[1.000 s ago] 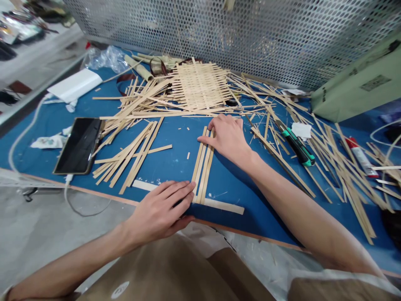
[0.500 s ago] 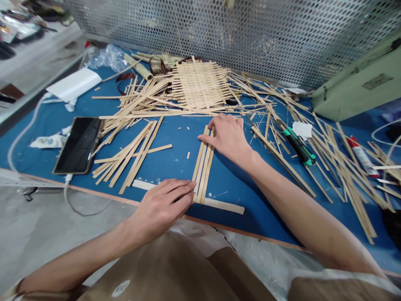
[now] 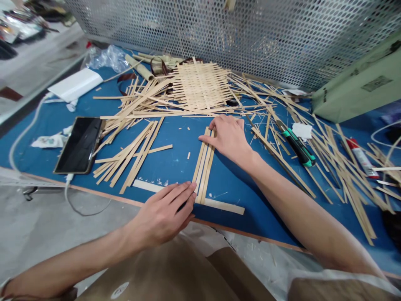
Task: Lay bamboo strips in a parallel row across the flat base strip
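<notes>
Several bamboo strips (image 3: 203, 169) lie side by side on the blue table, running away from me. Under their near ends crosses a flat pale strip (image 3: 226, 206), which shows on both sides. My left hand (image 3: 163, 213) rests at the near ends, its fingers stretched out and the fingertips touching the strips' left edge. At the far ends, my right hand (image 3: 230, 136) curls its fingers over the strips, the thumb reaching across to the left. Some of its fingertips are hidden behind the hand. A woven bamboo mat (image 3: 202, 85) lies beyond.
Loose bamboo strips (image 3: 138, 156) lie to the left, beside a phone (image 3: 78, 144) on a cable. On the right are a green-and-black cutter (image 3: 297, 144), more strips, a red-and-white tube (image 3: 361, 156) and a green bag (image 3: 354, 83). A perforated metal panel (image 3: 188, 29) closes the back.
My left hand has shifted slightly at the near ends of the strips, its fingers a little more extended. My right hand stays in the same place on the far ends.
</notes>
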`<action>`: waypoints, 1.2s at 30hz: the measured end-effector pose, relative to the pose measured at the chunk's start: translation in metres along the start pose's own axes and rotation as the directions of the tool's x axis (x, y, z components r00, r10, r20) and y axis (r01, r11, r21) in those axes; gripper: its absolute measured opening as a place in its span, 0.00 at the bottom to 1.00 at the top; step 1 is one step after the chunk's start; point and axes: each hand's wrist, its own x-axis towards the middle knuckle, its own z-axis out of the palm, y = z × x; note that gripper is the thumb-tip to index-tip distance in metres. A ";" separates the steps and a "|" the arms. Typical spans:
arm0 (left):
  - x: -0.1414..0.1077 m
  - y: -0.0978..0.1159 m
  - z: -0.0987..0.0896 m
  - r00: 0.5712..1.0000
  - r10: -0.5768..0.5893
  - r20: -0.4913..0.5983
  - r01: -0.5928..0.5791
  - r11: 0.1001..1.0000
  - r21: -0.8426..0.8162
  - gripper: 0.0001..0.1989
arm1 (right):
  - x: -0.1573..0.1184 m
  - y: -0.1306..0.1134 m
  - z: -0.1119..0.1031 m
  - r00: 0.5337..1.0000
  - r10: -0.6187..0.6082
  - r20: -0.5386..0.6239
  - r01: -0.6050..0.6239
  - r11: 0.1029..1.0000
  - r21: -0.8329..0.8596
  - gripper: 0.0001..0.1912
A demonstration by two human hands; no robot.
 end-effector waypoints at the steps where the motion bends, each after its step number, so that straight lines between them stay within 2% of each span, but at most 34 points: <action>1: -0.001 0.001 0.000 1.000 0.012 0.007 -0.013 1.000 0.012 0.16 | 0.000 0.000 0.000 1.000 0.002 0.004 -0.002 1.000 0.002 0.19; 8: -0.001 0.002 0.005 0.999 0.037 0.032 -0.039 0.998 0.048 0.18 | 0.001 0.000 0.000 0.999 0.018 0.028 -0.017 1.000 -0.010 0.20; 13: -0.004 0.003 0.008 0.999 0.050 0.019 -0.051 0.995 0.082 0.17 | -0.001 -0.007 -0.006 1.000 0.007 -0.026 -0.008 1.000 -0.009 0.19; 17: -0.009 0.005 0.011 1.000 0.007 0.010 -0.008 0.997 0.081 0.18 | -0.005 -0.025 -0.018 0.986 -0.052 -0.161 0.041 0.997 -0.067 0.20; 18: -0.010 0.005 0.012 1.000 0.003 0.009 -0.004 0.997 0.077 0.18 | -0.004 -0.031 -0.021 0.983 -0.076 -0.168 0.066 0.996 -0.064 0.19; 20: -0.011 0.005 0.013 1.000 0.000 0.014 0.000 0.998 0.067 0.19 | 0.000 -0.046 -0.025 0.975 -0.196 -0.102 0.195 0.981 -0.017 0.12; 21: -0.012 0.006 0.013 1.000 -0.001 0.019 0.000 0.998 0.063 0.19 | 0.004 -0.054 -0.025 0.953 -0.299 -0.048 0.300 0.954 0.020 0.09; 22: -0.012 0.006 0.013 1.000 -0.004 0.027 0.003 0.998 0.059 0.20 | 0.008 -0.064 -0.025 0.910 -0.416 0.004 0.415 0.908 0.053 0.07; 23: -0.012 0.006 0.013 0.999 -0.010 0.030 0.009 0.998 0.056 0.20 | 0.012 -0.074 -0.024 0.846 -0.532 0.043 0.528 0.846 0.075 0.09; 25: -0.012 0.006 0.011 0.999 -0.022 0.024 0.022 0.999 0.036 0.21 | 0.021 -0.095 -0.019 0.689 -0.721 0.077 0.716 0.693 0.083 0.13; 27: -0.012 0.005 0.008 0.999 -0.039 0.021 0.039 0.999 -0.008 0.24 | 0.028 -0.115 -0.013 0.542 -0.836 0.080 0.835 0.547 0.063 0.16; 29: -0.013 0.004 0.005 0.999 -0.049 0.017 0.050 0.997 -0.058 0.27 | 0.033 -0.130 -0.007 0.442 -0.893 0.089 0.894 0.447 0.039 0.17; 31: -0.013 0.003 0.003 0.998 -0.060 0.007 0.061 0.994 -0.096 0.28 | 0.037 -0.140 -0.002 0.394 -0.913 0.109 0.919 0.395 -0.008 0.17; 36: -0.012 0.005 0.002 0.993 -0.113 -0.018 0.109 0.986 -0.128 0.28 | 0.041 -0.149 -0.003 0.327 -0.937 0.123 0.943 0.317 -0.098 0.18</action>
